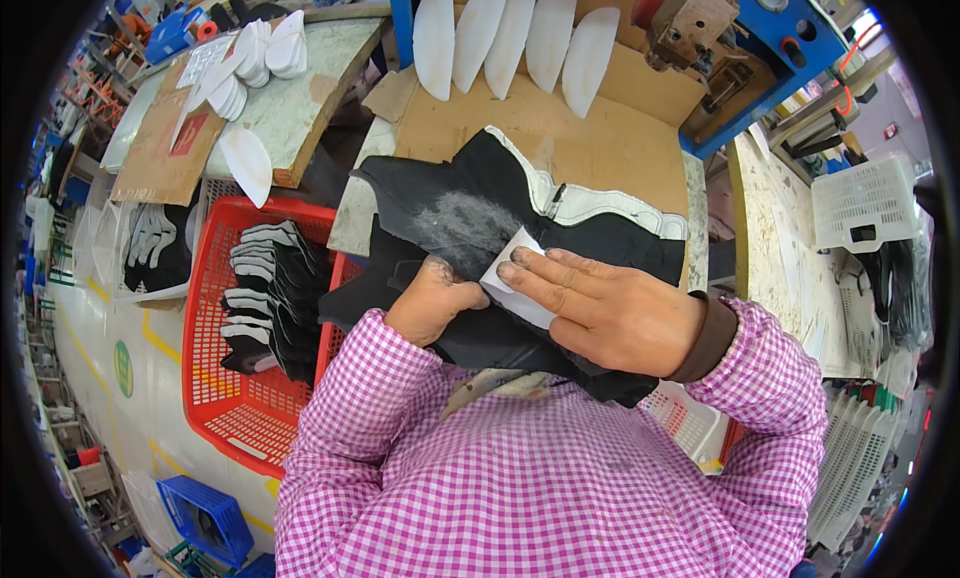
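Note:
Across the work surface in front of me lies a black shoe-upper piece (400, 193) with a white edge strip (600, 206) along its far side. A grey, powdery patch (465, 221) marks its surface. My left hand (430, 303) grips the near-left part of the black piece, its thumb pointing right and its other fingers partly hidden. Over a white, pale-backed sheet piece (515, 285), my right hand (610, 308) has its fingers laid, holding it against the black material just right of the patch. The right thumb is hidden beneath.
Several white half-moon pieces (480, 38) lean at the back on brown cardboard (600, 128). A blue machine frame (770, 68) stands far right. To the left, a red basket (225, 418) holds stacked black pieces beside a table (325, 98) with more white pieces.

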Demonstrator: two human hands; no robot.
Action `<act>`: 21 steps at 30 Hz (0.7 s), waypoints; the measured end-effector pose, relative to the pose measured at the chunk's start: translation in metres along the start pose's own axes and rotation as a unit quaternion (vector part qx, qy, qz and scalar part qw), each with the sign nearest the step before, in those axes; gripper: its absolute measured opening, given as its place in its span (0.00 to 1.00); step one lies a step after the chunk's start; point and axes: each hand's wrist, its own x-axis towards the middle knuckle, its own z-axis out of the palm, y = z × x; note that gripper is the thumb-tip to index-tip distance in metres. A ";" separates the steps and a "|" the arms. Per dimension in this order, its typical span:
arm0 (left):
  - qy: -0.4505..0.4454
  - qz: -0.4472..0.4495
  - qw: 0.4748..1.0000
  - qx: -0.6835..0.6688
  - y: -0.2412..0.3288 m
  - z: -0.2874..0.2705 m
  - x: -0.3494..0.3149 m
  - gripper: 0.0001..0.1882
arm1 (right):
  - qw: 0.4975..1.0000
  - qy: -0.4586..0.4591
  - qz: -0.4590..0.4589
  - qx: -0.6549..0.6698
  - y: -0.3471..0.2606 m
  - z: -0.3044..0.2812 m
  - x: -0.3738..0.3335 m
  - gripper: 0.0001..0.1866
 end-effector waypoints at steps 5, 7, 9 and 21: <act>-0.011 0.113 0.979 0.168 -0.006 -0.001 0.011 0.25 | 1.000 -0.010 0.015 -0.006 0.002 0.006 0.012 0.09; -0.009 0.140 0.966 0.219 -0.007 -0.001 0.013 0.23 | 1.000 -0.013 0.023 0.006 0.003 0.007 0.016 0.10; -0.001 0.158 0.952 0.261 -0.005 0.000 0.015 0.21 | 0.999 -0.021 0.033 0.023 0.004 0.006 0.019 0.11; 0.083 0.213 0.869 0.439 0.002 0.005 0.025 0.12 | 0.997 -0.037 0.075 -0.001 0.009 0.006 0.037 0.09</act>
